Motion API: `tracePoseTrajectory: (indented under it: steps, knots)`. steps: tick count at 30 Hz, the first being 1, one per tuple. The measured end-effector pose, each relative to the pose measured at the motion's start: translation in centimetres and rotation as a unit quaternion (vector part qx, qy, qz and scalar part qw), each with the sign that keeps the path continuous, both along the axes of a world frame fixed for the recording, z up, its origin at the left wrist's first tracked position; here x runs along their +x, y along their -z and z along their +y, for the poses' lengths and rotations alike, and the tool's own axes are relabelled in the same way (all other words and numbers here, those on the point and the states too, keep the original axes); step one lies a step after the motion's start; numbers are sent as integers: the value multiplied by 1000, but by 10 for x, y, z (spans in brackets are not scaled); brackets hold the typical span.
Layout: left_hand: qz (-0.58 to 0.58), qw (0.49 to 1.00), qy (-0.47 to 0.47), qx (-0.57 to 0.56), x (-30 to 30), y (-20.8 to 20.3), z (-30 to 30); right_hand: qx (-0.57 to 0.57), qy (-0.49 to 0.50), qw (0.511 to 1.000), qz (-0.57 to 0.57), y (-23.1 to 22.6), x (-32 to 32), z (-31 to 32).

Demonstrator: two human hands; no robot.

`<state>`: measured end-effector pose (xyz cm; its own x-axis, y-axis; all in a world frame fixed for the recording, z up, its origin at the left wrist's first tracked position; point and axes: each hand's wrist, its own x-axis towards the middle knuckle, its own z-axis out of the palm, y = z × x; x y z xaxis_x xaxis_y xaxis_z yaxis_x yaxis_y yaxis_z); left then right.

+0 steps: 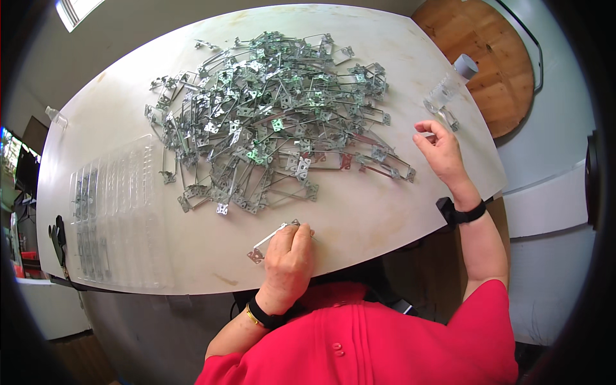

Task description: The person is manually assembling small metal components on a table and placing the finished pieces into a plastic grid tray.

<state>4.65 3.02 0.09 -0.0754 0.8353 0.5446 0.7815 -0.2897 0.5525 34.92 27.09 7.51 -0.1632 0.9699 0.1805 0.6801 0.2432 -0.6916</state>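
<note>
Here, the left hand (288,262) clasps a bracket (256,255), the right hand (443,154) half-curled.

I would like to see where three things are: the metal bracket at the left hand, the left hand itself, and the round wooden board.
Metal bracket (255,256): head view, on its near end plate.
Left hand (289,260): head view, back of the hand.
Round wooden board (489,70): head view, flat face.

Red pleated shirt (410,346) — short sleeves (487,314), black wristbands (470,214), gold bracelet (253,315).
</note>
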Motion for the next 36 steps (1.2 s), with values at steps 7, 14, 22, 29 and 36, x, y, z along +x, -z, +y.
tracePoseTrajectory:
  steps: [7,14,22,29,36]
  knots:
    - [-1,1000,-3,1,0,-2,-3,-110,-82,989,60,-6,-28,-32]
    - [-6,1000,0,-6,-1,0,-3,-62,-249,966,4,-6,-109,-130]
    - [-34,999,-6,-9,0,0,-1,-54,-335,941,6,16,-136,-155]
    - [-37,999,-7,-8,0,4,-2,31,-312,950,10,18,-142,-168]
    - [-23,999,-34,12,3,1,-2,83,-294,951,-41,26,-149,-174]
